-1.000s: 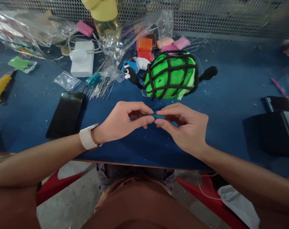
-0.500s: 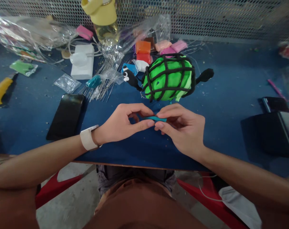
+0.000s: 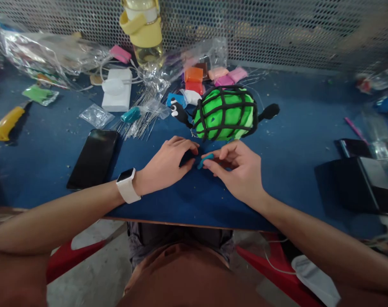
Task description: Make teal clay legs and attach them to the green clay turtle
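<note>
A: How do the hands stand?

B: The left hand [image 3: 168, 164] is off the work, fingers loosely curled around nothing that shows; the right hand [image 3: 241, 170] alone pinches the teal piece [image 3: 207, 158] between thumb and fingers.

A: What does that mean for the work?

B: One hand governs the piece's angle, I'd judge, while the other is free to help; the piece is short and tilted, just beside the left fingertips, and looks soft enough to dent under a hard pinch.

A: And the surface?

B: A blue worktop [image 3: 286, 170]; on it, beyond the hands, lies a green shell-like model [image 3: 237, 111] netted in black strips, with a black, white-eyed head on its left; a black phone [image 3: 93, 160] lies near the left wrist, a yellow cutter [image 3: 8, 123] farther left; thin wires [image 3: 139, 128] spread behind the phone, partly under a clear wrapper.

A: The room?

B: A perforated panel [image 3: 277, 38] runs along the far edge; red seats [image 3: 74, 259] show below the near edge, over a grey floor [image 3: 94, 247]; the far right is blurred, so the wrapped items there are perhaps packets, but I can't be sure.
</note>
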{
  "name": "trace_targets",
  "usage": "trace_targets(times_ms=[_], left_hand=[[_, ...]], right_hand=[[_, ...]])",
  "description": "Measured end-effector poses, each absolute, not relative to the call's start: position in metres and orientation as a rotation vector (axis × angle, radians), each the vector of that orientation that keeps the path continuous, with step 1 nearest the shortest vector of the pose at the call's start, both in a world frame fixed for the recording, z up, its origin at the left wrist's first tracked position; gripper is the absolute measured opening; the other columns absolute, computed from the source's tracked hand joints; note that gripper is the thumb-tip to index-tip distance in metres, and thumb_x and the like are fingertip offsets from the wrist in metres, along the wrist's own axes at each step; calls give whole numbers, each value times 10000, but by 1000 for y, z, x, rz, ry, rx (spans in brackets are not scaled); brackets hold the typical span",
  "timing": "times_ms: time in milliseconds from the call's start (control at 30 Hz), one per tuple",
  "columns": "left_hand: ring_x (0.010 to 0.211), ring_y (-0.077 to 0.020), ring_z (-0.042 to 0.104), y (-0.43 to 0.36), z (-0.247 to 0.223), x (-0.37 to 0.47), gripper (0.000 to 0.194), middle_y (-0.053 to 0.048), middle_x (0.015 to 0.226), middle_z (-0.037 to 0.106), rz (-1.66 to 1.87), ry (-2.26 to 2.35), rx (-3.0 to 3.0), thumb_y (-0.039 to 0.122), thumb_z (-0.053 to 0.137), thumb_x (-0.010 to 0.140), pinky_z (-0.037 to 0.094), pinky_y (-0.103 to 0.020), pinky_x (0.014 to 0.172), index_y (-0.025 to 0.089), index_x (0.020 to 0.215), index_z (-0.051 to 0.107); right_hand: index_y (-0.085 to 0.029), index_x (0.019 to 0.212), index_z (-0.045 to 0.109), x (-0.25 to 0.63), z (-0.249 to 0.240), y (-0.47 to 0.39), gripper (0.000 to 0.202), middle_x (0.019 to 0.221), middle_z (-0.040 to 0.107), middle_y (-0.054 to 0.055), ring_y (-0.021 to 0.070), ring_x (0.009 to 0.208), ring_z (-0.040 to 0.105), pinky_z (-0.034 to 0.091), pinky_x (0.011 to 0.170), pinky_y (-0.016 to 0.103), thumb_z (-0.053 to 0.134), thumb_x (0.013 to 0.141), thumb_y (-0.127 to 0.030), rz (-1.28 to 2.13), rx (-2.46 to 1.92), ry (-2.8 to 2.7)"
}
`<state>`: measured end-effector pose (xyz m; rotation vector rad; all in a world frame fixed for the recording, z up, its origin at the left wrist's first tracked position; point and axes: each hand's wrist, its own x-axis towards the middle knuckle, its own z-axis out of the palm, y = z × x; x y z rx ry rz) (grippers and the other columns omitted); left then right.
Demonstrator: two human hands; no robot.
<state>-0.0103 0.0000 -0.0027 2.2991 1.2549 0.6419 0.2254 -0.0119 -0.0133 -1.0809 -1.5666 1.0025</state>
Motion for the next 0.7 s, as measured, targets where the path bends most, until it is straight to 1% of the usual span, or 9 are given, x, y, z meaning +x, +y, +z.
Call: trace_targets(times_ms=[67, 133, 233, 333, 467, 567, 633, 700], left_hand=[[1357, -333, 728, 0, -3, -10, 199, -125, 1341, 832, 628, 1231, 2289, 124, 658, 1063, 596, -535, 1133, 191, 1236, 729], [1387, -334, 721, 0, -3, -9, 222, -133, 1361, 829, 617, 1222, 2301, 127, 656, 1068, 593, -537, 1149, 186, 1270, 729], [1427, -337, 703, 1, -6, -9, 234, -133, 1389, 826, 610, 1209, 2336, 147, 664, 1079, 583, -543, 1173, 187, 1300, 727], [1417, -341, 707, 3, -9, -8, 239, -135, 1386, 832, 615, 1202, 2364, 163, 650, 1098, 584, -550, 1172, 179, 1320, 735], [1403, -353, 716, 3, -11, -7, 303, -139, 1441, 828, 628, 1179, 2404, 174, 634, 1117, 578, -571, 1189, 157, 1392, 761], [1425, -362, 711, 2, -10, -6, 338, -146, 1502, 809, 617, 1157, 2421, 188, 625, 1133, 567, -587, 1217, 137, 1435, 768], [1437, -355, 712, 2, -9, -6, 344, -145, 1513, 805, 612, 1154, 2420, 196, 626, 1138, 571, -580, 1217, 145, 1447, 769], [1434, -343, 721, 1, -9, -5, 339, -142, 1505, 810, 610, 1150, 2419, 209, 630, 1143, 576, -567, 1209, 160, 1446, 772]], right_hand=[[-250, 827, 595, 224, -17, -10, 449, 946, 873, 56, 246, 925, 889, 680, 684, 308, 971, 943, -467, 969, -1090, -1578], [-250, 800, 607, 223, -18, -10, 434, 939, 864, 60, 263, 973, 892, 703, 740, 333, 953, 951, -463, 895, -1107, -1591], [-260, 812, 597, 223, -19, -9, 404, 945, 861, 58, 273, 986, 890, 724, 794, 373, 923, 960, -447, 778, -1141, -1601], [-268, 832, 570, 226, -20, -8, 361, 1015, 878, 71, 271, 1007, 889, 722, 860, 404, 868, 987, -401, 684, -1158, -1636], [-271, 856, 557, 227, -23, -4, 300, 1113, 893, 91, 262, 1083, 888, 709, 907, 401, 798, 1017, -345, 680, -1167, -1674], [-268, 868, 568, 228, -25, -3, 276, 1137, 898, 92, 246, 1072, 888, 702, 908, 385, 791, 1021, -328, 698, -1172, -1678], [-265, 873, 584, 228, -26, -2, 264, 1146, 900, 90, 241, 1064, 889, 704, 910, 385, 795, 1020, -323, 717, -1175, -1672], [-261, 870, 606, 228, -26, -2, 246, 1151, 901, 87, 246, 1101, 887, 706, 942, 397, 795, 1020, -308, 732, -1174, -1676]])
